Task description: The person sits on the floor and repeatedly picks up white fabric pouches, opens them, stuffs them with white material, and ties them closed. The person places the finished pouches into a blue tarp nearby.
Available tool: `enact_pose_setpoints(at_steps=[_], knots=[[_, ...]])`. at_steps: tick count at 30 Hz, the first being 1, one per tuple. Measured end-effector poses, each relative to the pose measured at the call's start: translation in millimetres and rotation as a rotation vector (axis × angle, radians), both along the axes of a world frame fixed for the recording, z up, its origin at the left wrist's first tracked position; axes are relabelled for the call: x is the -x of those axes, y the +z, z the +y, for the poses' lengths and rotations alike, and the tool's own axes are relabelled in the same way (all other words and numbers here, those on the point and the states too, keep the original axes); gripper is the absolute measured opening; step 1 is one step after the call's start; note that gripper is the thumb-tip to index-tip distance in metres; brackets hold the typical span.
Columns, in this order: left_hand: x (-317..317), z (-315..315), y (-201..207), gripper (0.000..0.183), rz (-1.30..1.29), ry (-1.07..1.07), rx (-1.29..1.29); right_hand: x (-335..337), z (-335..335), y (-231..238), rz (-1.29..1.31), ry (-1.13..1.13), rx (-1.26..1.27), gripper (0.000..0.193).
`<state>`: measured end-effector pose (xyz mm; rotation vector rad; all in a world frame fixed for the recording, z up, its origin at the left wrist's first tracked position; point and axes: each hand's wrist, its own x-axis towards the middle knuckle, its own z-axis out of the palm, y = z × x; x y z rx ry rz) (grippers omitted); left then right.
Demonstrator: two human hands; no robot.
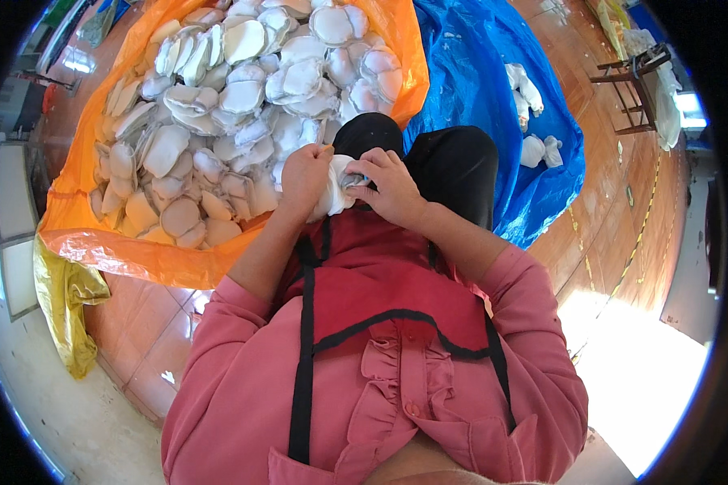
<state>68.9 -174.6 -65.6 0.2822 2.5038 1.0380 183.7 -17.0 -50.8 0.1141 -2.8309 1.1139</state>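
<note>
Above my lap I hold a small white soft fabric piece (330, 199) with a greyish part showing at its right side. My left hand (304, 179) is curled closed on the left edge of this piece. From the right, the fingers of my right hand (390, 187) are bent and press into the greyish part. The fingertips are partly hidden in the cloth. Just beyond my left hand lies a large heap of white, rounded, padded fabric pieces (243, 89) on an orange plastic sheet (137, 257).
A blue plastic sheet (469, 97) spreads to the right of my knees, with several white fabric pieces (534, 151) on it. Farther right stands a wooden stool (639, 89) on the tiled floor (615, 210). A yellow plastic bag (69, 299) lies at the left.
</note>
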Motion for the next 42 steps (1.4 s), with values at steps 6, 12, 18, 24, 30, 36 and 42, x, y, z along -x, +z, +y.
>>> enact_pose_setpoints(at_steps=[6,12,18,24,30,36,42], knots=[[1,6,7,0.036,0.022,-0.030,0.063,14,11,7,-0.059,0.144,-0.094,0.035],[6,6,-2,0.036,0.081,-0.081,0.112,10,9,13,-0.193,0.152,-0.090,0.049],[-1,11,3,0.035,0.189,-0.097,0.168,19,2,21,-0.181,0.171,-0.184,0.055],[7,10,5,0.034,0.136,-0.192,0.048,29,3,14,-0.085,0.242,-0.221,0.046],[19,7,-20,0.033,-0.050,-0.180,-0.070,36,11,11,-0.007,0.339,-0.168,0.039],[13,8,-22,0.029,-0.027,-0.168,-0.199,29,22,-2,0.093,0.354,-0.065,0.031],[22,4,-59,0.029,-0.189,-0.257,-0.415,20,25,-7,0.186,0.308,0.024,0.030]])
